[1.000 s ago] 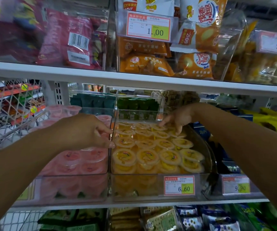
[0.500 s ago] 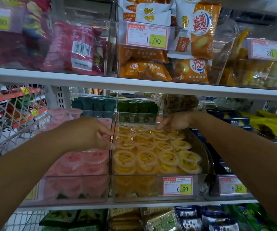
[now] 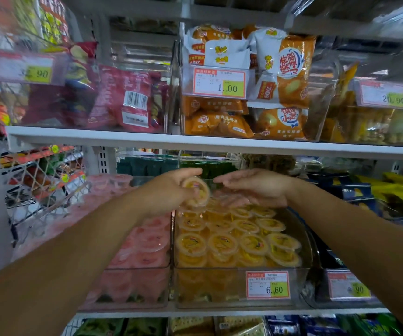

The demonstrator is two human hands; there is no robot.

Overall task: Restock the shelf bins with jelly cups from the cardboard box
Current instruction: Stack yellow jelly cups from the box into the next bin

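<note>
Jelly cup, tilted, in left hand grip; right hand beside it seems flat-fingered.

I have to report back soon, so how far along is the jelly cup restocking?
Mostly done: the yellow bin is packed with layered yellow jelly cups, and the pink bin beside it looks well stocked. In hand: the left hand holds one yellow cup above the yellow bin's back, right hand open beside it. Left: setting that cup down. The cardboard box is out of view, so remaining stock is unknown.
</note>
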